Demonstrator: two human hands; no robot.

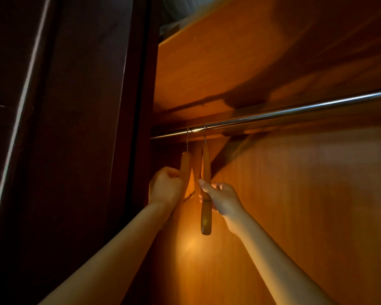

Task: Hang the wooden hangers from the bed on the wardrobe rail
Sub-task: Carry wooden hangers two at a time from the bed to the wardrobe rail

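Note:
Two wooden hangers hang by their wire hooks on the metal wardrobe rail [295, 111], close to its left end. My left hand [166, 186] grips the left hanger [185, 164] around its wooden arm. My right hand [220, 198] holds the right hanger [206, 216], thumb and fingers curled around its wood about halfway down. Both hangers point edge-on toward me, their lower ends spread slightly apart. The bed is not in view.
A dark wardrobe door frame [139, 106] stands just left of the hangers. An orange wooden shelf [229, 62] runs above the rail, and the wardrobe's back panel [295, 205] lies behind. The rail stretches bare to the right.

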